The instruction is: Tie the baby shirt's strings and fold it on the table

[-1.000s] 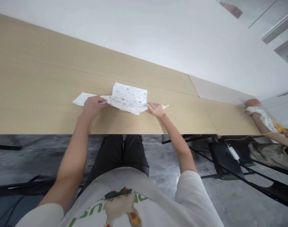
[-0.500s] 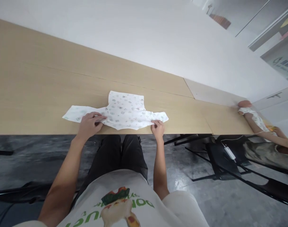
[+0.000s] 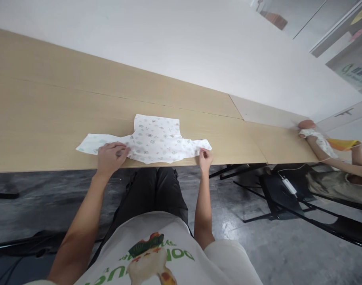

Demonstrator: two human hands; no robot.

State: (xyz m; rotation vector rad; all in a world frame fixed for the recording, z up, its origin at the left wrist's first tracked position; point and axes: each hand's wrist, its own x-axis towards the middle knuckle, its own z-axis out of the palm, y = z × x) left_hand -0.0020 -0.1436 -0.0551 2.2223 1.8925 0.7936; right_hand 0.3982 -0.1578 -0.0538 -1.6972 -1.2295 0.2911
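A small white baby shirt with a scattered animal-like print lies flat by the table's near edge, its sleeves stretched out to both sides. My left hand rests over the inner part of the left sleeve, fingers and thumb drawn together on the cloth where it meets the body; part of that sleeve is hidden beneath it. Near the end of the right sleeve, my right hand pinches the lower edge between thumb and fingers.
The long wooden table runs along a white wall. At the far right another person's arm reaches over the table beside a doll and yellow cloth. A black folding chair with a white power strip stands there.
My right hand has slid outward along the right sleeve toward its cuff. My left hand stays at the left sleeve, its fingers drawn slightly closer together. The yellow cloth at the far right shows more.
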